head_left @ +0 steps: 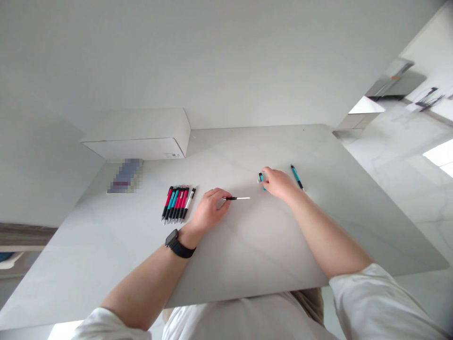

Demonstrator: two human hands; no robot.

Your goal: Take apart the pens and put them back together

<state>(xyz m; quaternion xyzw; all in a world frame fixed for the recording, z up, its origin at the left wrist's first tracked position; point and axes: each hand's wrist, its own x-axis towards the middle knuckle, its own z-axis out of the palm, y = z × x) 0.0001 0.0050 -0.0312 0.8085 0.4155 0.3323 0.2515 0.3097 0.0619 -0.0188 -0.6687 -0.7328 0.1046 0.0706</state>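
Pale marbled table (226,269) is set against a plain wall (226,61); one view, from the head, is available. At the far left a white box (141,125) is placed, with a blurred-out item (125,175) just in front of it. On the near side of these, a row of pens (176,204) is laid side by side, mostly red and teal, with a white pen (190,204) at its right end.

Left hand (211,208), just right of the row: a black pen part (231,198) is pinched narrowly between thumb and fingers. Its long axis is aligned left to right, and a thin white rod (243,198) is pointed rightward from it, away from the palm.

Right hand (279,183): a teal pen part (261,177) is held in a narrow grip, partly covered by the fingers. Its long axis is directed roughly near to far, the far end tipped slightly left. A teal pen (297,177) is seen lying apart, just to the right of this hand.

Key relation, as judged: the teal part is located right of and slightly farther than the rod's free end, the two being apart and their axes roughly crosswise. Whether either part is touching the table cannot be told.
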